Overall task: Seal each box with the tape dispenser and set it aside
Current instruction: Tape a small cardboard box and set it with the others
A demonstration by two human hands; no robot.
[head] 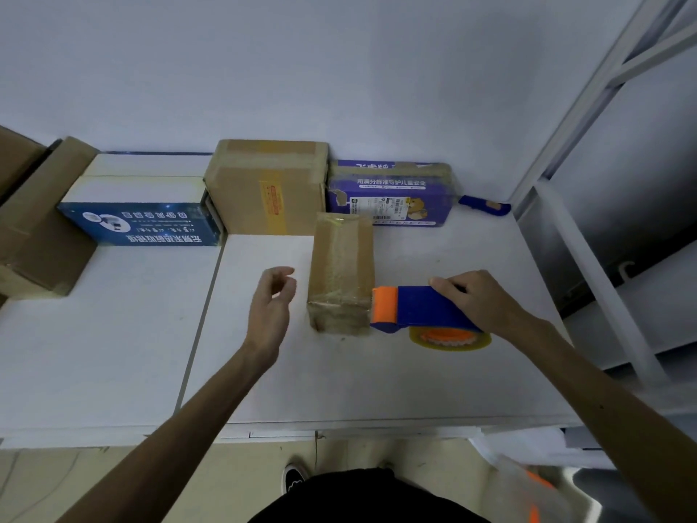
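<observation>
You had the small brown cardboard box [341,271], glossy with clear tape, lying at the centre of the frame on the white table [339,379]. Your right hand [479,300] grasped the blue-and-orange tape dispenser [418,309], its orange head against the box's lower right corner. Your left hand [273,307] hovered just left of the box, fingers relaxed, holding nothing. You seemed to be ending a strip. The next move called for steadying the box, tearing the tape free, then setting it aside.

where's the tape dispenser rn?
Head view, right of centre: the tape dispenser is gripped by the right hand, orange end at the near-right corner of the small taped box.
</observation>
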